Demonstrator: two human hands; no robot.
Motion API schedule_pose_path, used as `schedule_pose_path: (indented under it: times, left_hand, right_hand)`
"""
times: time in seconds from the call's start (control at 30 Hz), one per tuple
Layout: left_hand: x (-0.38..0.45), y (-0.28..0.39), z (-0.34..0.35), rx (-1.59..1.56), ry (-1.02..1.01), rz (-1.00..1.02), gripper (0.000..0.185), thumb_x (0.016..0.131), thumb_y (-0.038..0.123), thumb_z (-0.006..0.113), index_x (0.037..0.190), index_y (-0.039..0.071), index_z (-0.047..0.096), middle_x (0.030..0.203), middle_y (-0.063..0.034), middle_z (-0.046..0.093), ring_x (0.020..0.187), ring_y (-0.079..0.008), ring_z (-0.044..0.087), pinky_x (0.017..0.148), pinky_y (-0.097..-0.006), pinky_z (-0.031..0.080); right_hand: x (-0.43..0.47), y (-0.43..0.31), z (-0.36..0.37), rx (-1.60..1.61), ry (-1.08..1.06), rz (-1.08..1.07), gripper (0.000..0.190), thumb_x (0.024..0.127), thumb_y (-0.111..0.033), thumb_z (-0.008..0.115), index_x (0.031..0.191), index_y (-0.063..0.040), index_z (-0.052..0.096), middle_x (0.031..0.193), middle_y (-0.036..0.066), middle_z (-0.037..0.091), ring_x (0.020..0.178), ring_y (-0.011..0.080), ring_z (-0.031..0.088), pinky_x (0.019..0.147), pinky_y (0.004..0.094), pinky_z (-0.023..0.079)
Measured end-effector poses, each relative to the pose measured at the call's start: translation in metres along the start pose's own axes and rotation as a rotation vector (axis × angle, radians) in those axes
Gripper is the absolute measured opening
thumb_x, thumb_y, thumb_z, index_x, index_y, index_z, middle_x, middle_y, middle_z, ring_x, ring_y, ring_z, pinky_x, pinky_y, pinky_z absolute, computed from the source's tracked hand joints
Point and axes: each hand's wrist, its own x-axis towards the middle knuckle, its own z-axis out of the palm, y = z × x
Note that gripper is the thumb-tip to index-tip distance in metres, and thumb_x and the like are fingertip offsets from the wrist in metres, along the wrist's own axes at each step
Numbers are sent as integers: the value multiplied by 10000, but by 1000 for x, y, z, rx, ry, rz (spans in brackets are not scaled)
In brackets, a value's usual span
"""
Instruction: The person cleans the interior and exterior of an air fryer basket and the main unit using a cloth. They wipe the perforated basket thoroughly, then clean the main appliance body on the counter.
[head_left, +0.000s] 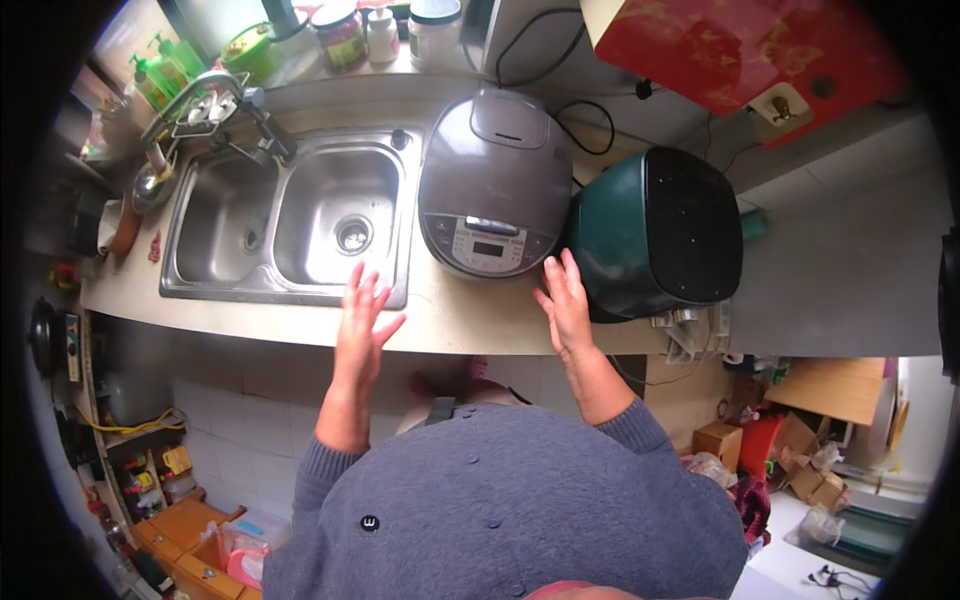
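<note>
My left hand (361, 322) is raised over the counter's front edge, fingers apart and nothing in it, close to the near corner of a stainless steel double-bowl sink (412, 217). My right hand (564, 304) is likewise bare, fingers spread. Its fingertips come up near the gap between a grey-brown rice cooker (495, 172) and a dark green appliance with a black top (611, 232), perhaps an air fryer; I cannot tell whether they touch either one. The cooker's lid is down, and its front panel carries a small display and buttons.
A faucet (262, 131) rises behind the sink. Jars (341, 37) and green pump bottles (157, 79) line the back ledge. Black cables (592, 127) run behind the appliances. A red panel (750, 52) overhangs at upper right. Cardboard boxes (718, 442) lie lower right.
</note>
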Motion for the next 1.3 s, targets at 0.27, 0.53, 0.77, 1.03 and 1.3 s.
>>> schedule_pose_path:
  times: [0.27, 0.53, 0.77, 1.03, 1.3]
  left_hand:
    - [78, 1, 68, 244, -41, -176, 909, 968, 548, 602, 1627, 266, 44, 1679, -132, 50, 1535, -327, 131, 1066, -565, 398]
    - [105, -7, 67, 256, -113, -164, 1044, 911, 542, 694, 1629, 210, 12, 1555, -181, 339, 1224, -260, 491, 843, -398, 501]
    - [134, -15, 40, 204, -266, -18, 1002, 964, 425, 671, 1619, 115, -21, 1621, -224, 232, 1491, -307, 241, 1181, -406, 276]
    - [150, 11, -23, 334, -237, 42, 834, 930, 470, 696, 1586, 166, 280, 1587, -192, 335, 1444, -370, 341, 1144, -465, 343]
    - [141, 57, -259, 308, 289, -137, 383, 971, 347, 662, 1310, 170, 638, 1253, 20, 633, 1118, -105, 565, 884, -314, 475]
  right_hand:
    - [40, -4, 5, 82, -75, 12, 814, 984, -550, 581, 1586, -129, 230, 1565, 57, 367, 1391, 216, 374, 1102, 480, 319]
    - [53, 13, 9, -41, 33, -45, 795, 984, -566, 566, 1597, -195, 221, 1567, 41, 362, 1382, 248, 386, 1076, 558, 324]
    - [42, 19, 43, 6, 187, 7, 798, 970, -552, 586, 1585, -178, 241, 1505, 60, 428, 1321, 247, 452, 1000, 504, 405]
    - [22, 30, 40, -12, 315, -144, 597, 1032, -495, 513, 1503, -146, 400, 1459, 57, 471, 1310, 254, 472, 1082, 456, 371]
    - [-36, 73, 108, -207, 136, -103, 197, 1051, -190, 546, 1098, -27, 646, 858, 53, 666, 722, 118, 619, 662, 236, 491]
